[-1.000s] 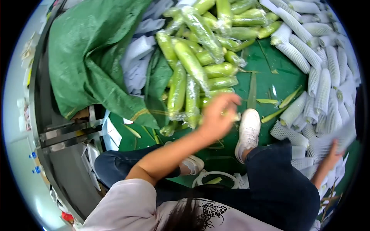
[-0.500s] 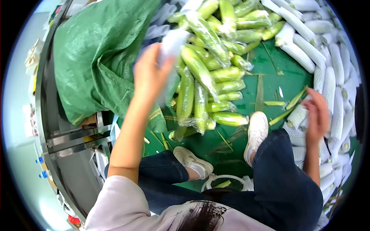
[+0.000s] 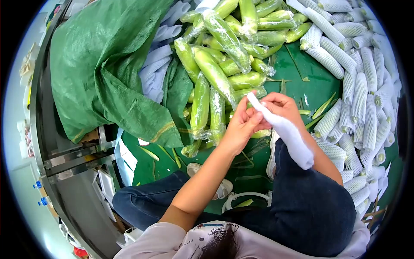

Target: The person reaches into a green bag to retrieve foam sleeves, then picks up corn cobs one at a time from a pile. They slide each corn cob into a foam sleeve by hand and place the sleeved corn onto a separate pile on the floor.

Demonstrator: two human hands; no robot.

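Observation:
A white foam net sleeve [image 3: 288, 137] hangs between my hands, its narrow end up and its wider end drooping over my right forearm. My left hand [image 3: 245, 124] pinches it near the upper end, fingers closed. Around the same end, my right hand [image 3: 282, 107] is closed too, with some fingertips hidden behind the sleeve. Just beyond both hands lies a heap of green corn cobs [image 3: 215, 73] in clear plastic film. To the right are piled many cobs in white foam net sleeves [image 3: 360, 99].
A green woven sack [image 3: 99, 73] at the left spills more white foam sleeves [image 3: 155, 71]. Beside it runs a metal frame [image 3: 77, 157]. Leaf scraps [image 3: 148, 153] litter the green floor [image 3: 284, 64]. A white round rim [image 3: 246, 196] sits between my feet.
My left hand has come from beside the sack to the middle, bringing the foam sleeve. My right hand has moved left from the sleeved pile to meet it and grips the sleeve too.

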